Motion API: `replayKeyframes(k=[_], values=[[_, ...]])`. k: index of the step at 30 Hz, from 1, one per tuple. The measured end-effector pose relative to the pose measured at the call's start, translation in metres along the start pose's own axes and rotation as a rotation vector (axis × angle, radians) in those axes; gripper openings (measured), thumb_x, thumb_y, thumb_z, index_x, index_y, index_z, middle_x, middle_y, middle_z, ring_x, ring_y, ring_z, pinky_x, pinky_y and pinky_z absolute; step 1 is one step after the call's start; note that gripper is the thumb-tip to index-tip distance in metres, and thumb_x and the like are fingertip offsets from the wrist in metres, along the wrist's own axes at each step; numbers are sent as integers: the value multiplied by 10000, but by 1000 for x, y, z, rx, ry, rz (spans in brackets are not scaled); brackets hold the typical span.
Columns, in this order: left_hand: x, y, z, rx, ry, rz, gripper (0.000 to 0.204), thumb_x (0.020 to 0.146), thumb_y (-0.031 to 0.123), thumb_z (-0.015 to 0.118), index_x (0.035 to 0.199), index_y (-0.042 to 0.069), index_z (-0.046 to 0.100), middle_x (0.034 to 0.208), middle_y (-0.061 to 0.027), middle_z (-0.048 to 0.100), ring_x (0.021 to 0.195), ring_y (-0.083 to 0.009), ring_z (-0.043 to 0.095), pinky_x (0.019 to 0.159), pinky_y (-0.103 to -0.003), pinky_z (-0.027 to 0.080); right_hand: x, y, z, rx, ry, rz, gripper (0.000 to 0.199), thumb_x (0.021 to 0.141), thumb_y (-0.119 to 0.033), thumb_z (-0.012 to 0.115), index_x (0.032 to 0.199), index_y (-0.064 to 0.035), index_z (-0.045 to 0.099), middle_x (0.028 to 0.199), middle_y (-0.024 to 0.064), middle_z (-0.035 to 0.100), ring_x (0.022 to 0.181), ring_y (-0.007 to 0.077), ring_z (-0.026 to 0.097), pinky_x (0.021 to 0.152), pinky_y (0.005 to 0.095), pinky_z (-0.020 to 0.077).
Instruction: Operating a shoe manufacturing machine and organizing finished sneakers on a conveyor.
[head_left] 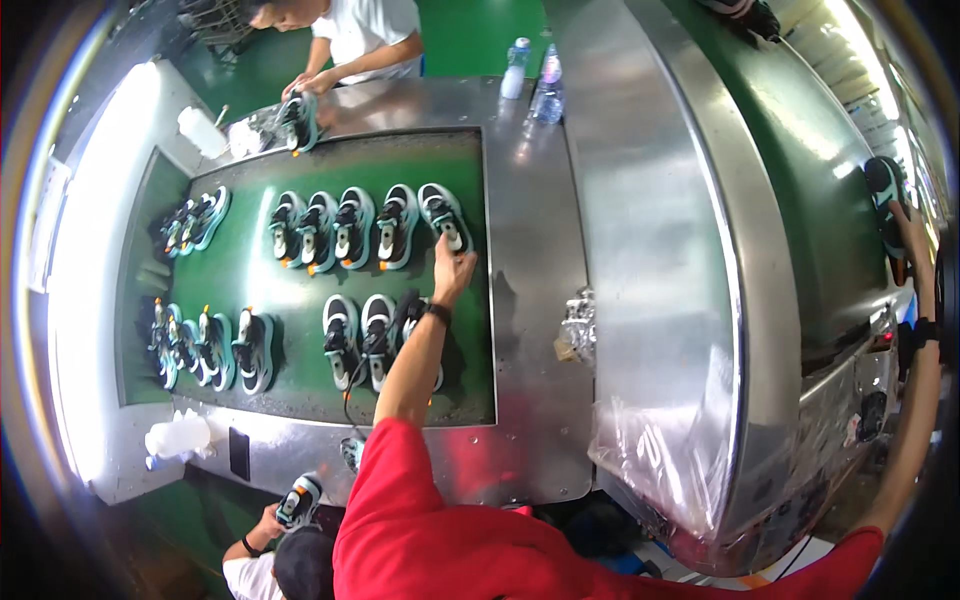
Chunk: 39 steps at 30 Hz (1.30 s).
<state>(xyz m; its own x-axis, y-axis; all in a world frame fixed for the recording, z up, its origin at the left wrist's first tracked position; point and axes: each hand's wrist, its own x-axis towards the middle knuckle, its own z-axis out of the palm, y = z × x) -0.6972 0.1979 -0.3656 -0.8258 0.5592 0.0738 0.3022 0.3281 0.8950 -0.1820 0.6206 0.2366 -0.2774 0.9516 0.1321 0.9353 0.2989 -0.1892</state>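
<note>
My left hand (455, 272) reaches over the green belt (300, 285) and grips the heel end of a black, white and pale-green sneaker (443, 212). That sneaker stands slightly turned at the right end of the far row, beside another sneaker (397, 226). At the far right rim of the picture, my right hand (912, 240) holds a dark sneaker (884, 190) by its lower end, over the edge of a second green belt (770, 150). Below my left forearm, the near row includes a sneaker (340, 340) and others partly hidden by my arm.
A metal frame (535, 300) borders the belt, and a curved metal housing (650, 200) separates the two belts. Two plastic bottles (549, 90) stand at the back. One co-worker (365, 40) handles a sneaker across the belt; another (265, 560) holds one at the near left.
</note>
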Motion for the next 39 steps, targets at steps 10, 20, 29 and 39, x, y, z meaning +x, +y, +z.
replayKeyframes(k=[10,20,29,39], values=[[-302,159,-40,-663,-1041,-553,415,933,192,619,1278,-12,514,1144,-110,610,983,-187,599,874,-350,504,-105,-32,-15,0,145,-113,676,726,-350,687,1318,-59,536,1182,170,623,1038,240,607,900,345,468],[-365,491,-11,-1535,-1701,-179,852,905,417,638,1507,29,176,1522,-152,315,1383,-308,345,1146,-495,277,-402,-72,-82,-403,481,-484,642,641,-218,744,1234,-43,572,1334,162,506,1081,349,551,884,467,442],[-526,534,-27,-1299,-1571,-242,533,900,209,622,1316,-70,438,1235,-164,562,1103,-246,584,970,-379,455,-678,-33,-46,-114,506,89,666,790,-418,698,1319,-69,492,1439,177,403,1186,391,463,902,486,393],[-757,498,-67,-756,-2269,252,595,905,75,607,1429,-23,342,1224,-87,568,1041,-150,557,881,-290,459,-950,66,48,1096,1148,773,679,695,-153,781,1292,-3,493,1196,97,593,1097,138,537,959,280,434]])
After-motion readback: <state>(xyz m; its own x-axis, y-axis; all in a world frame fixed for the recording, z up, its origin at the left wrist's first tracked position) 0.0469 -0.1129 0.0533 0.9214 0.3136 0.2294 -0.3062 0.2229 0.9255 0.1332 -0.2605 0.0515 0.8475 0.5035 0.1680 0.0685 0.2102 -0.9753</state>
